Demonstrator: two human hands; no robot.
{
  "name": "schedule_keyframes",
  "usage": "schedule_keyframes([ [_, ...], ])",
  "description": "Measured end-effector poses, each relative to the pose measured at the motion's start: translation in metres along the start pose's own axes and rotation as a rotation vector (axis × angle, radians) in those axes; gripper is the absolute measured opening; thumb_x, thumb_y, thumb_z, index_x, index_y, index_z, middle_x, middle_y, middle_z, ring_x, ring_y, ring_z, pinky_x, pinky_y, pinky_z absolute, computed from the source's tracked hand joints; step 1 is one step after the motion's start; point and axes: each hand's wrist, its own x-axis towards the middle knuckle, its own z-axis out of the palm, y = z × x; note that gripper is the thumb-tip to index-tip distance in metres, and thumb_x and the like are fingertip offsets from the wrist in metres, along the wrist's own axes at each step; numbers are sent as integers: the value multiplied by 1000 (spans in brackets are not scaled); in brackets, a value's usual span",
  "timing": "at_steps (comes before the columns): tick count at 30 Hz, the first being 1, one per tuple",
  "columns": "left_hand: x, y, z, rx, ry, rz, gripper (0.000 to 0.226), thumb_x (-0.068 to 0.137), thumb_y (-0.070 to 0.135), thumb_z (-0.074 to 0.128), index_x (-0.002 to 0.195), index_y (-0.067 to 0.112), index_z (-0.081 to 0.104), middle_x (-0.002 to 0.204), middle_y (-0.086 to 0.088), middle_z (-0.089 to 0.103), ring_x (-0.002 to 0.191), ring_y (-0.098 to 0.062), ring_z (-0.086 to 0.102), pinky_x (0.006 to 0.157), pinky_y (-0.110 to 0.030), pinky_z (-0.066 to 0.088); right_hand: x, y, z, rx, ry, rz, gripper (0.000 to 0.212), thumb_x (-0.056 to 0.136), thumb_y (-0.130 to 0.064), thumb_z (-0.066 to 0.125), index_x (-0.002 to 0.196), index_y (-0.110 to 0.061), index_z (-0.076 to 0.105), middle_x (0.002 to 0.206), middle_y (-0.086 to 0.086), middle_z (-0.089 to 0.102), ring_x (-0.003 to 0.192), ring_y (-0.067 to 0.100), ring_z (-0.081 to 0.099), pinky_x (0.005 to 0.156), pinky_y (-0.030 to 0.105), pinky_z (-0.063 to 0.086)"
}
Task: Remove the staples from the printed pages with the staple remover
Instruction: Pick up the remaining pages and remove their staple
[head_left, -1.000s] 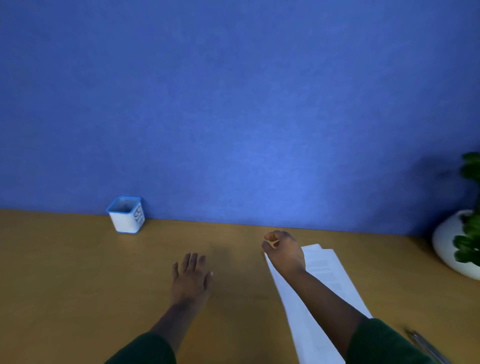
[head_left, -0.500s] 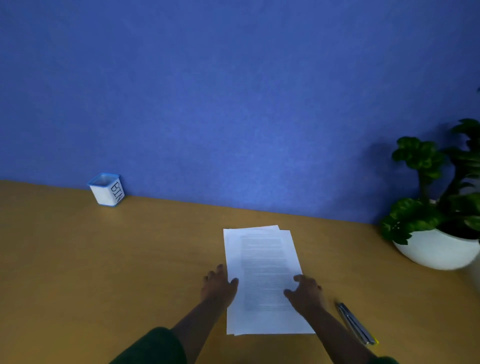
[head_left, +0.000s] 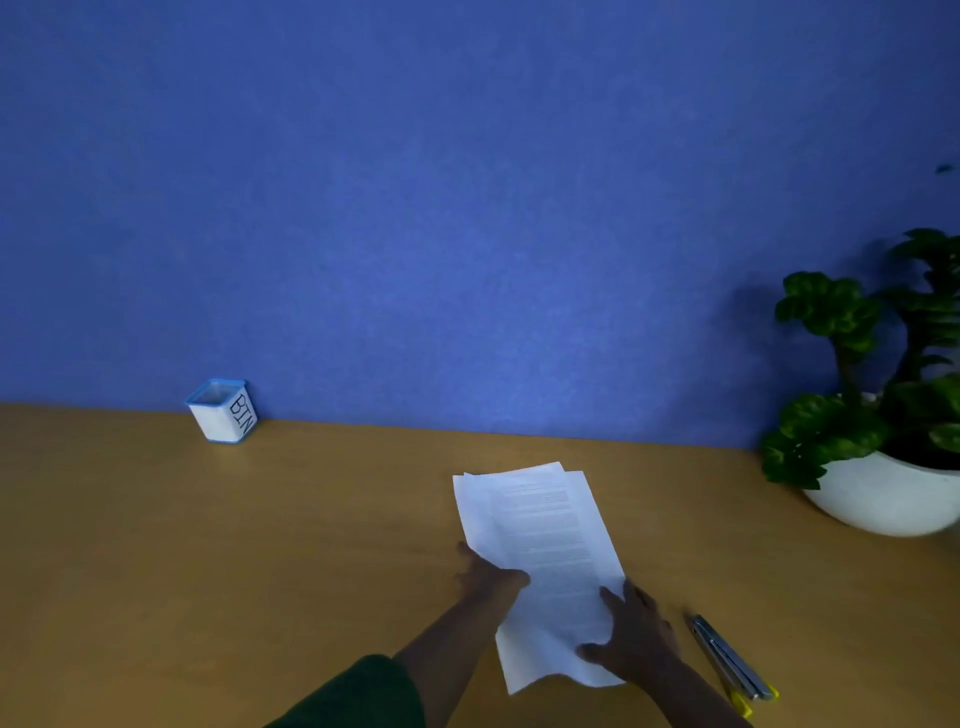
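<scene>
A loose stack of printed pages (head_left: 545, 530) lies slightly fanned and turned on the wooden desk (head_left: 260, 545). My left hand (head_left: 485, 577) holds the stack's left edge, with the thumb on top of the paper. My right hand (head_left: 634, 636) rests with spread fingers on the lower right part of the pages, where the bottom edge curls a little. The metal staple remover (head_left: 727, 657), with yellow tips, lies on the desk just right of my right hand, untouched. No staple is visible at this size.
A small white tub with a blue rim, marked BIN (head_left: 222, 410), stands at the back left against the blue wall. A green plant in a white pot (head_left: 883, 499) sits at the right edge of the desk.
Both hands came back from the far side of the desk to the pages. The stack has since turned and fanned out, and my left thumb now lies over its edge.
</scene>
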Motion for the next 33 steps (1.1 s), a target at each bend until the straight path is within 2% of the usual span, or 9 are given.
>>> schedule_keyframes([
  [3,6,1,-8,-176,-37,-44,95,78,8,72,148,6,8,144,-16,38,127,-34,45,98,-41,47,0,-4,1,7,-4,16,95,76,-65,57,148,-22,13,160,6,0,146,28,2,115,47,21],
  [6,11,-2,-16,-352,-171,-121,61,79,6,70,133,-2,44,129,-19,55,113,-35,55,87,-38,49,-2,-7,0,6,-18,30,94,77,-63,56,149,-23,9,159,8,-3,146,28,0,115,48,20],
  [9,13,-6,-20,-431,-306,-162,37,78,7,71,113,-1,62,113,-17,66,103,-34,61,87,-38,48,-1,-11,0,11,-17,53,97,77,-64,55,149,-23,5,159,9,-6,147,28,-3,115,49,20],
  [12,17,-6,-18,-341,-280,-132,31,74,4,73,103,0,65,93,-10,68,84,-27,62,73,-31,49,0,-14,-1,9,-27,75,100,75,-64,56,149,-22,3,159,8,-7,147,27,-4,115,50,19],
  [17,25,-2,-19,-53,-99,42,35,81,-3,57,115,1,62,113,-16,65,90,-25,60,68,-24,46,-1,-23,-3,133,11,77,95,75,-61,59,148,-26,9,159,4,-3,147,24,-3,116,47,18],
  [22,36,7,-32,-186,-3,136,30,81,-5,53,108,-1,65,85,-11,62,71,-24,57,62,-27,43,-6,-49,-9,556,285,145,88,79,-45,67,146,-15,19,155,8,20,142,26,20,113,42,28],
  [27,39,15,-42,-506,3,127,23,86,0,62,109,-2,60,96,-14,61,87,-30,58,76,-37,48,1,-68,-22,1116,435,349,96,73,-27,79,146,-8,20,147,21,33,133,39,35,107,53,34],
  [29,38,16,-44,-553,-11,128,20,86,3,63,106,1,59,106,-18,63,91,-31,59,79,-38,49,5,-73,-23,1513,325,365,89,73,-21,79,143,-8,26,139,18,46,123,37,47,99,53,43],
  [33,35,18,-42,-607,-48,112,35,86,5,64,119,-4,57,120,-22,61,103,-36,60,88,-47,51,0,-87,-35,2015,-101,119,27,87,-16,60,114,-10,59,96,9,75,82,28,72,57,36,59],
])
